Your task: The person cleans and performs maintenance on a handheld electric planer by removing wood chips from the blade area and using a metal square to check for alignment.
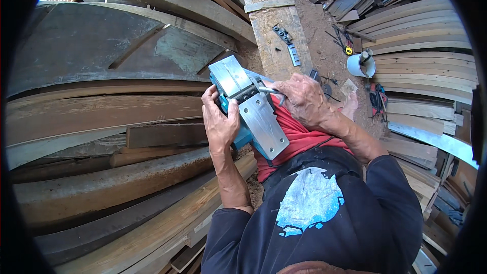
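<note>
An electric hand planer [264, 131] with a teal body lies sole-up over my lap, its two silver sole plates facing me. My left hand [221, 124] is wrapped round its left side, with the thumb near the dark cutter drum [247, 95] between the plates. The fingers of my right hand [307, 100] close round a small metal wrench [272, 90]. Its head reaches to the right end of the drum. On the wooden board [264, 8] ahead lie dark metal parts [282, 34] and a flat silver piece [293, 56].
Stacked timber [101, 109] fills the left side, and more planks [421, 71] are piled at the right. On the sawdust-covered floor stand a white bucket [356, 67], a yellow tape measure [348, 50] and a red-and-black tool [377, 99]. My bare foot [350, 105] rests near them.
</note>
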Demonstrator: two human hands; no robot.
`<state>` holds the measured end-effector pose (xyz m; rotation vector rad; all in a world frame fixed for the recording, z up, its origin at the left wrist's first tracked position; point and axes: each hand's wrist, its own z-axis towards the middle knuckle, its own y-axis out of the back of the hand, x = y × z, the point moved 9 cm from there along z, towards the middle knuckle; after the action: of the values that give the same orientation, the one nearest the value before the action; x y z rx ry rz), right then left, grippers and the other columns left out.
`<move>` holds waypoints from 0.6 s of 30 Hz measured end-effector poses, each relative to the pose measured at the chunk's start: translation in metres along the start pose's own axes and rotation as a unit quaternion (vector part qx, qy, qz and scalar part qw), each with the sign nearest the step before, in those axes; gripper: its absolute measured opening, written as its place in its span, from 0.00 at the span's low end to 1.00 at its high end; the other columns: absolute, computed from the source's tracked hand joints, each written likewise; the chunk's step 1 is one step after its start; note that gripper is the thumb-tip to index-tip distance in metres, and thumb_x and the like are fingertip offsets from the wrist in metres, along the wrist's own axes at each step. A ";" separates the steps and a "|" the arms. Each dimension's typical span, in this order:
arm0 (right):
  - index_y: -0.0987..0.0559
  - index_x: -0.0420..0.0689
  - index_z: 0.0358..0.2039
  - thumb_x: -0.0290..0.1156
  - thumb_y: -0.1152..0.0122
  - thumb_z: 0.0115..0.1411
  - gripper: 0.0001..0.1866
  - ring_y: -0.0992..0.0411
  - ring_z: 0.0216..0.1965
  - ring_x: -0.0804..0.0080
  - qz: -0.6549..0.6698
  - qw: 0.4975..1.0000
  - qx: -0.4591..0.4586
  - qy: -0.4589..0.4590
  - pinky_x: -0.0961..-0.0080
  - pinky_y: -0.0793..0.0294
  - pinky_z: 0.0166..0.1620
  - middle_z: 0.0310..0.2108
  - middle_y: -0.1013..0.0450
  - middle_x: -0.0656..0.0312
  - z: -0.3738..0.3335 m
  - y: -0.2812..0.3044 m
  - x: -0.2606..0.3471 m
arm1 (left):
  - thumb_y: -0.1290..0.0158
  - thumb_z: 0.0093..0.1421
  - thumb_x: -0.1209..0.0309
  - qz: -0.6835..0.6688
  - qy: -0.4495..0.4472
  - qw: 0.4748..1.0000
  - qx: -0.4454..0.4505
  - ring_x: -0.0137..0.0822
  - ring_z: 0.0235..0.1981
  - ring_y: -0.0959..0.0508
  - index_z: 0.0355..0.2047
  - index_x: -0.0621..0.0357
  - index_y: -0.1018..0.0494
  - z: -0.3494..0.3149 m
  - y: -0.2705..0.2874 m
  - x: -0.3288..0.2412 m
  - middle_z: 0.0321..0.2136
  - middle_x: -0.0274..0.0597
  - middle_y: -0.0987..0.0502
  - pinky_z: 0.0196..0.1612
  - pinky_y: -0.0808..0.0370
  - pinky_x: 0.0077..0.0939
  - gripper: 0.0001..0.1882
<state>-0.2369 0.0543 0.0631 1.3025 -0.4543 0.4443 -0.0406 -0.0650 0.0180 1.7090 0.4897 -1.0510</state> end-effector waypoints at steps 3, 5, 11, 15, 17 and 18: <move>0.19 0.46 0.53 0.27 0.35 0.58 0.20 0.26 0.37 0.57 -0.010 1.000 0.022 0.013 0.61 0.25 0.43 0.33 0.21 0.59 0.004 -0.003 0.002 | 0.42 0.66 0.63 0.046 0.032 0.998 0.028 0.57 0.53 0.24 0.65 0.58 0.39 0.003 -0.002 0.002 0.52 0.61 0.25 0.57 0.28 0.52 0.31; 0.17 0.47 0.49 0.29 0.36 0.59 0.16 0.27 0.39 0.58 -0.026 0.999 0.019 0.043 0.61 0.26 0.45 0.33 0.22 0.62 0.006 -0.008 0.000 | 0.42 0.66 0.63 0.048 0.049 0.997 0.030 0.58 0.52 0.24 0.65 0.58 0.39 0.004 -0.003 0.001 0.51 0.62 0.25 0.57 0.28 0.53 0.31; 0.17 0.48 0.46 0.32 0.37 0.60 0.13 0.27 0.41 0.58 -0.046 0.994 0.021 0.093 0.58 0.28 0.47 0.34 0.22 0.63 0.018 -0.012 0.009 | 0.43 0.66 0.62 0.068 0.042 0.997 0.013 0.60 0.51 0.24 0.65 0.57 0.39 0.003 -0.002 -0.003 0.49 0.64 0.23 0.56 0.30 0.57 0.31; 0.17 0.50 0.44 0.33 0.36 0.61 0.11 0.26 0.42 0.59 -0.034 0.994 0.017 0.106 0.58 0.28 0.47 0.34 0.21 0.63 0.025 -0.010 0.016 | 0.43 0.65 0.62 0.080 0.050 0.995 0.019 0.61 0.51 0.24 0.66 0.56 0.40 0.002 -0.001 -0.002 0.50 0.64 0.23 0.56 0.30 0.57 0.32; 0.18 0.50 0.42 0.35 0.36 0.63 0.08 0.26 0.43 0.59 0.019 0.996 0.051 0.070 0.58 0.28 0.48 0.34 0.21 0.64 0.029 -0.013 0.016 | 0.42 0.65 0.62 0.080 0.050 0.995 0.019 0.61 0.51 0.24 0.66 0.55 0.40 0.001 -0.001 -0.003 0.50 0.64 0.23 0.56 0.30 0.57 0.32; 0.18 0.50 0.42 0.35 0.36 0.63 0.08 0.26 0.43 0.59 0.018 0.996 0.051 0.071 0.58 0.28 0.48 0.34 0.21 0.64 0.030 -0.014 0.017 | 0.42 0.65 0.63 0.081 0.050 0.995 0.020 0.61 0.51 0.24 0.66 0.55 0.40 0.001 -0.002 -0.003 0.50 0.64 0.23 0.56 0.30 0.57 0.32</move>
<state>-0.2169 0.0229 0.0673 1.3526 -0.3402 0.5917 -0.0439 -0.0650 0.0196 1.8119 0.3880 -0.8670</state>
